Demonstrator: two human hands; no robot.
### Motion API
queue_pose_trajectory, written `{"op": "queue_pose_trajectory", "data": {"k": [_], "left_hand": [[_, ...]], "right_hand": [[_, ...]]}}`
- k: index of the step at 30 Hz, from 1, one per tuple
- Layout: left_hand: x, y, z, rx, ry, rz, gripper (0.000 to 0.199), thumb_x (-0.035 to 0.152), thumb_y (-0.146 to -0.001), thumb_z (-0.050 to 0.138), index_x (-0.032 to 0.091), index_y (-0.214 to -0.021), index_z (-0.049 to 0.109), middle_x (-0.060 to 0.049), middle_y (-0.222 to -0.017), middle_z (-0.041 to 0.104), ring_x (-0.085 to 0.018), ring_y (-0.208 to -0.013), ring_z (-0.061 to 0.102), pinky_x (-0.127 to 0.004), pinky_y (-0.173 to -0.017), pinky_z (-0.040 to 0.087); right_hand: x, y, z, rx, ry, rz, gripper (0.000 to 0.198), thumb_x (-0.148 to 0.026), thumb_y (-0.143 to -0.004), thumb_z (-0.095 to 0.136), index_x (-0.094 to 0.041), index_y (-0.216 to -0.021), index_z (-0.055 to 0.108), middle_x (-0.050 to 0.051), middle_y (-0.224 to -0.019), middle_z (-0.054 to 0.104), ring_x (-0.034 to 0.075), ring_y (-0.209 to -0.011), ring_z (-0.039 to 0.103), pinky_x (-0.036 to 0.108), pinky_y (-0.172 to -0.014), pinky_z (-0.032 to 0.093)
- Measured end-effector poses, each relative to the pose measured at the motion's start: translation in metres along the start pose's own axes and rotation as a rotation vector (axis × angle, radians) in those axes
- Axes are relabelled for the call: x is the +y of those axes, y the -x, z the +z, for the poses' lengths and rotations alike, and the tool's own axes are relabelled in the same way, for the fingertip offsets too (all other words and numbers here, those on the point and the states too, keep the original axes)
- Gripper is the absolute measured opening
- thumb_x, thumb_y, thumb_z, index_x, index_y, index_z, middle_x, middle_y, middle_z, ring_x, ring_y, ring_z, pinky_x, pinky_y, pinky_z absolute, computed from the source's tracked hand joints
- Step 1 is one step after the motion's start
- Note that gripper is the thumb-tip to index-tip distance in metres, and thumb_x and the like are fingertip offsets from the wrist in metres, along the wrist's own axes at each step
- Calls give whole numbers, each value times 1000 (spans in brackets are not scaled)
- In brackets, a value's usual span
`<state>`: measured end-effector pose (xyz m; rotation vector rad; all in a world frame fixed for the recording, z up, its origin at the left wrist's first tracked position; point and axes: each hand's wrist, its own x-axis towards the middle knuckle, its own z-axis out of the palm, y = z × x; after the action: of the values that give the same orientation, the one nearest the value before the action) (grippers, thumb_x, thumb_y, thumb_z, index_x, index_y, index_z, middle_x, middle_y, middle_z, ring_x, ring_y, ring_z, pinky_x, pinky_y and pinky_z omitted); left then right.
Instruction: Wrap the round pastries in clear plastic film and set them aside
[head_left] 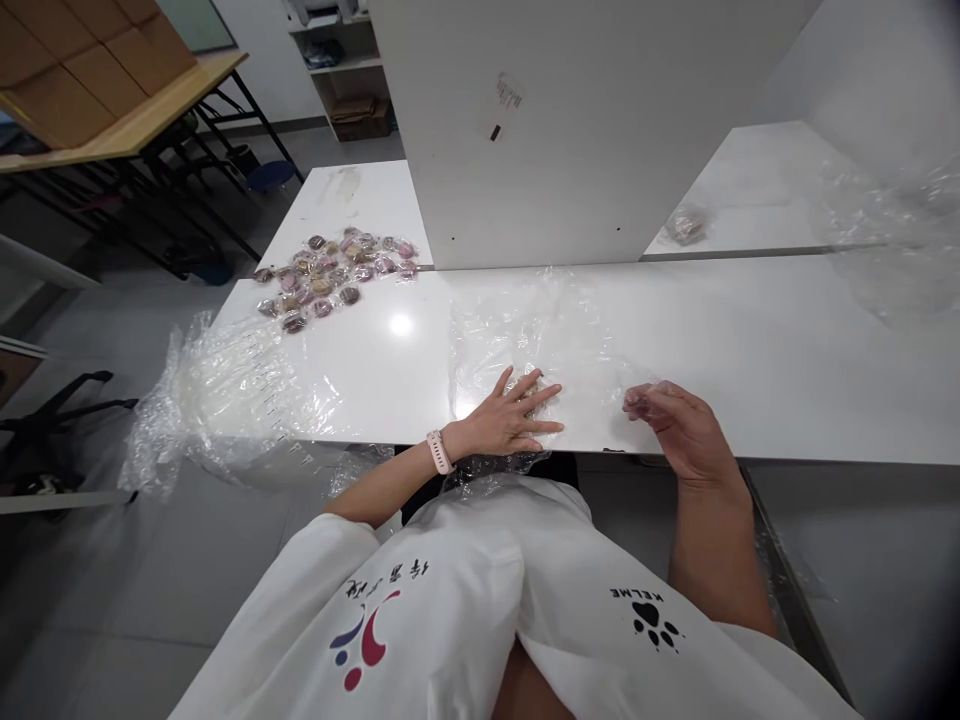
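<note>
A sheet of clear plastic film (480,330) lies crinkled on the white table in front of me. My left hand (510,418) presses flat on its near part, fingers spread; beneath them a small brownish thing (523,384) is mostly covered. To the right, just above the table's front edge, my right hand (686,430) is closed in a pinch. Clear plastic film shows at its fingertips, with a pinkish tint (637,402); whether a small wrapped piece is inside, I cannot tell. Several small round pieces (322,285), pink, brown and yellowish in clear wrap, lie in a loose group at the left.
A large bundle of clear plastic bags (232,390) hangs over the table's left front corner. An upright white panel (570,140) stands behind the work area. More clear plastic (892,230) and a small wrapped bundle (688,224) sit at the right.
</note>
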<state>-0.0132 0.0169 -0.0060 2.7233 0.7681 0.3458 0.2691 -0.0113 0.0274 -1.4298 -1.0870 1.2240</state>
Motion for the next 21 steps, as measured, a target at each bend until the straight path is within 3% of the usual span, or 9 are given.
{"op": "queue_pose_trajectory", "data": {"k": [4, 8, 10, 13, 16, 18, 19, 21], "left_hand": [[3, 9, -23, 96, 111, 14, 20, 44, -90, 63, 37, -104, 75, 6, -160, 33, -33, -154, 10, -64, -123, 2], [19, 33, -44, 349, 320, -292, 24, 37, -94, 57, 26, -79, 73, -3, -135, 61, -28, -138, 43, -57, -115, 36], [27, 47, -48, 485, 429, -486, 27, 37, -96, 54, 24, -75, 66, -6, -119, 68, -25, -123, 55, -49, -103, 48], [41, 65, -44, 667, 495, -675, 23, 36, -98, 48, 24, -81, 59, -7, -105, 67, -22, -105, 62, -42, -91, 53], [57, 69, -32, 829, 418, -654, 17, 34, -98, 47, 25, -86, 54, -7, -98, 65, -21, -100, 63, -42, -89, 54], [65, 61, -19, 759, 344, -536, 12, 37, -95, 52, 25, -95, 57, -10, -108, 65, -24, -111, 61, -45, -96, 52], [66, 55, -11, 665, 310, -484, 21, 41, -92, 57, 25, -106, 57, -12, -120, 63, -27, -122, 57, -48, -102, 49], [65, 41, 8, 453, 230, -451, 62, 49, -82, 68, 20, -133, 47, -20, -147, 46, -37, -143, 37, -58, -113, 37]], "right_hand": [[-25, 11, 14, -106, -209, -15, 30, -47, -80, 66, -23, -68, 52, 5, -88, 67, 21, -80, 63, 39, -75, 53], [-47, 7, 44, -290, -193, -86, 28, -51, -85, 64, -24, -82, 61, 6, -102, 69, 22, -91, 66, 40, -79, 55], [-56, -5, 67, -440, -120, -132, 29, -52, -89, 61, -23, -90, 65, 6, -107, 70, 22, -99, 66, 41, -86, 53], [-59, -33, 107, -754, 66, -163, 33, -53, -91, 58, -22, -98, 68, 7, -115, 70, 22, -110, 62, 40, -95, 48], [-49, -63, 144, -1074, 342, -130, 41, -58, -90, 56, -22, -103, 72, 7, -119, 69, 23, -112, 61, 39, -96, 46], [-41, -80, 162, -1210, 445, -99, 46, -61, -90, 54, -22, -106, 73, 7, -119, 69, 22, -112, 61, 38, -97, 46], [-38, -88, 167, -1249, 462, -81, 49, -62, -90, 52, -22, -108, 73, 8, -119, 69, 22, -113, 62, 37, -97, 46], [-35, -100, 168, -1263, 469, -56, 52, -64, -90, 51, -22, -111, 73, 8, -122, 69, 22, -114, 62, 37, -96, 48]]}}
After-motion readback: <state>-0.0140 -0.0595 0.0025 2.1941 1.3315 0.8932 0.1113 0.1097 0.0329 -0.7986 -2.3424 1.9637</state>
